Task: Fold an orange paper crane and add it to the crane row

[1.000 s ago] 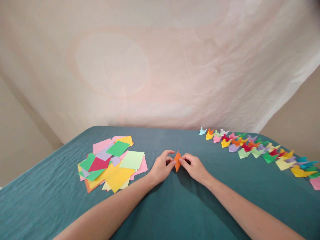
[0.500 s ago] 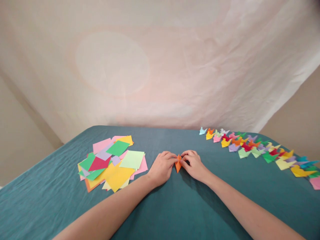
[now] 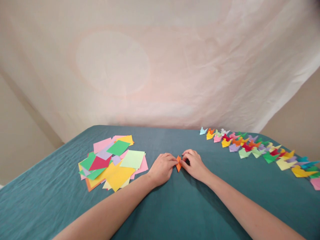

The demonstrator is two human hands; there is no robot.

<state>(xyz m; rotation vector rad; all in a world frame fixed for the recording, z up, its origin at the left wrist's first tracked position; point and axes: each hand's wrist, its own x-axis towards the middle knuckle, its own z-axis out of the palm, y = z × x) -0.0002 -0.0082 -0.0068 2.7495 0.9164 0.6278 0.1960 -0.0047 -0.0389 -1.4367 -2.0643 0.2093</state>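
Between my two hands, at the middle of the cloth, a small orange piece of folded origami paper points its narrow tip toward me. My left hand presses and grips its left edge with thumb and fingertips. On the other side, my right hand pinches the right edge between thumb and index finger, the remaining fingers curled above. Fingertips cover part of the upper folds, so the exact fold there is hard to make out.
To the left lies a loose pile of colored paper squares. Several rows of folded paper birds run along the right side. A blue-green cloth covers the table, and a pale fabric sheet hangs behind it.
The orange folded paper looks slightly narrower than before. Both hands keep nearly the same place and hold.
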